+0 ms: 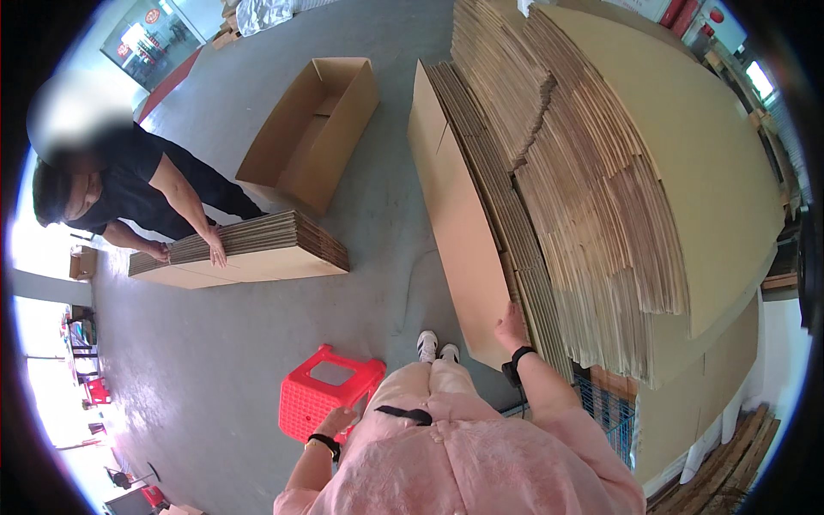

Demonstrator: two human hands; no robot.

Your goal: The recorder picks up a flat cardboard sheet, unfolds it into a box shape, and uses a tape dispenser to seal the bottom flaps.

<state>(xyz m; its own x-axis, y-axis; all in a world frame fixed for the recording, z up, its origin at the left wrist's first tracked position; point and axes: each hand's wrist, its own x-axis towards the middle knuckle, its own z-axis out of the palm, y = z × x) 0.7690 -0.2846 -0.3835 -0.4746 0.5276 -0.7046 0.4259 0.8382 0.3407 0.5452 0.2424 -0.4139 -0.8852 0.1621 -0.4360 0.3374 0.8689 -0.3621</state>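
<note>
- Nearest, our left grip (pixel 336 421) is at the edge of a red plastic stool (pixel 300 402), fingers bent; we cannot tell whether they close on it or only rest there. We judge the stool light, stiff and a little slick, best taken by its rim.
- Our right grip (pixel 511 328) lies on the upper edge near the close end of the outermost cardboard sheet (pixel 455 232), fingers curled. We cannot tell if the edge is pinched.
- That sheet is just to our right, at the front of a row of flattened cartons (pixel 487 184), broad face toward the open floor (pixel 189 360).
- Handling, our estimate: one piece is light but long, stiff along its length, weaker at the crease; several together would weigh. Faces look smooth and may slide on each other; corners may crush. We would hold the upper edge, one hand toward each end.
- Right behind the row, a larger block of flattened cardboard (pixel 592 215) rises, edges uneven; likely heavy as a whole.
- Farther off, left, a co-worker (pixel 129 189) has both hands on a bundle of folded cardboard (pixel 245 268).
- Beyond that, an open carton (pixel 348 142) is on the floor: hollow, likely light, walls able to flex.
</note>
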